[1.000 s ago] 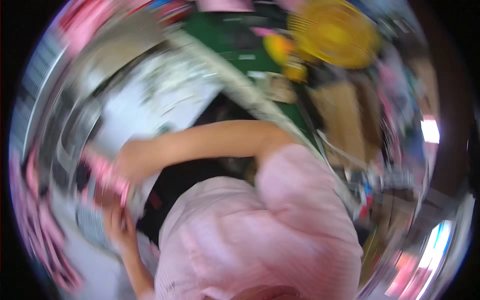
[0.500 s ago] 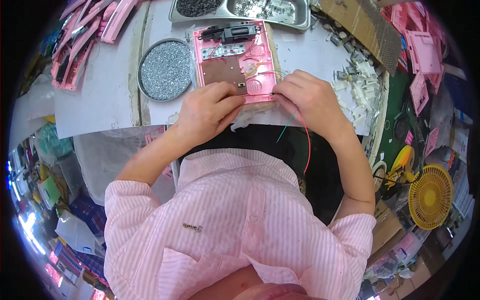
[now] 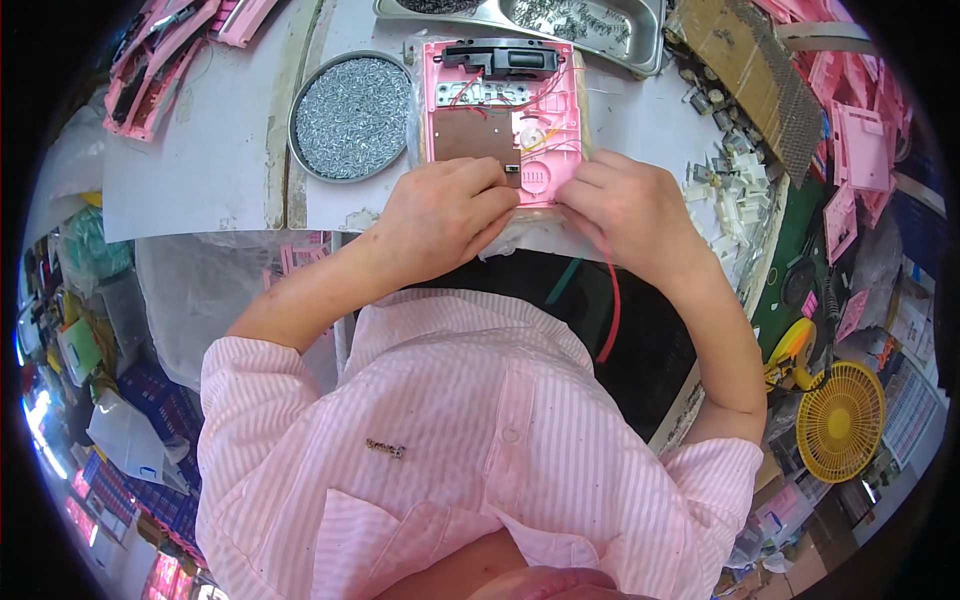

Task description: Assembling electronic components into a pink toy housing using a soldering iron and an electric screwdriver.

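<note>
A shallow pink plastic housing (image 3: 565,110) lies on the table before me, its inside facing up. It carries a brown circuit board (image 3: 465,135), a metal contact plate (image 3: 485,95), a black module (image 3: 500,60) and thin wires. My left hand (image 3: 445,215) is closed at the near edge of the housing, fingertips by the board's lower corner; they hide what they press. At the near right corner, my right hand (image 3: 635,210) is closed in a pinch around wires. A red wire (image 3: 613,320) and a green wire (image 3: 565,280) hang below it, blurred.
Left of the housing stands a round tray (image 3: 350,120) full of small screws. A metal tray (image 3: 590,25) with dark small parts sits behind. White plastic parts (image 3: 735,190) and a cardboard piece (image 3: 745,80) lie right. Pink shells (image 3: 165,60) pile up far left; a yellow fan (image 3: 840,420) stands lower right.
The view has shifted, so the table and housing sit farther right in it. Both hands stay at the housing's near edge. The hanging red and green wires have swung and now look blurred.
</note>
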{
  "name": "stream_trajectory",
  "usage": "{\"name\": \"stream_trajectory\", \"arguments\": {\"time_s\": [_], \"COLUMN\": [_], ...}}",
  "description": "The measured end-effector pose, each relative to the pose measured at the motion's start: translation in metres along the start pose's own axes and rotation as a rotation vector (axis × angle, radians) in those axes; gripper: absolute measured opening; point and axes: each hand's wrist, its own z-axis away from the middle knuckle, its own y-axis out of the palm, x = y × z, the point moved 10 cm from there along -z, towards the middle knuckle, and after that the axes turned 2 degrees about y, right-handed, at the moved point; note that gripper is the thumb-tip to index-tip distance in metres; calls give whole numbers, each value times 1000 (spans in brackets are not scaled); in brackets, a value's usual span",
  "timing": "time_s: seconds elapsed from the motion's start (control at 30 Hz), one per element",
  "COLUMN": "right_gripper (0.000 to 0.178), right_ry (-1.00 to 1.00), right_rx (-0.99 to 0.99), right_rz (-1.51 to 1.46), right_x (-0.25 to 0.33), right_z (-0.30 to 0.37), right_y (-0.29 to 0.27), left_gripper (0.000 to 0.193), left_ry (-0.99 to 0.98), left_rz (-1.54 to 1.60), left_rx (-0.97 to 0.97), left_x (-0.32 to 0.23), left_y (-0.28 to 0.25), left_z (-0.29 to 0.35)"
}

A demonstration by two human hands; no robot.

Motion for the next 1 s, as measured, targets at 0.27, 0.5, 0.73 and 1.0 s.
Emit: {"name": "stream_trajectory", "arguments": {"time_s": [0.27, 0.5, 0.73, 1.0], "right_gripper": [45, 39, 60, 46], "right_ry": [389, -231, 55, 129], "right_rx": [-271, -67, -157, -126], "right_rz": [-389, -515, -222, -159], "right_x": [-26, 84, 9, 19], "right_z": [54, 30, 15, 0], "right_y": [-3, 1, 17, 10], "left_gripper": [39, 30, 32, 14], "left_ry": [24, 182, 240, -184], "left_rz": [-65, 106, 71, 11], "left_rx": [101, -55, -135, -273], "left_x": [-9, -26, -26, 24], "left_y": [9, -4, -2, -35], "left_z": [-3, -8, 16, 48]}}
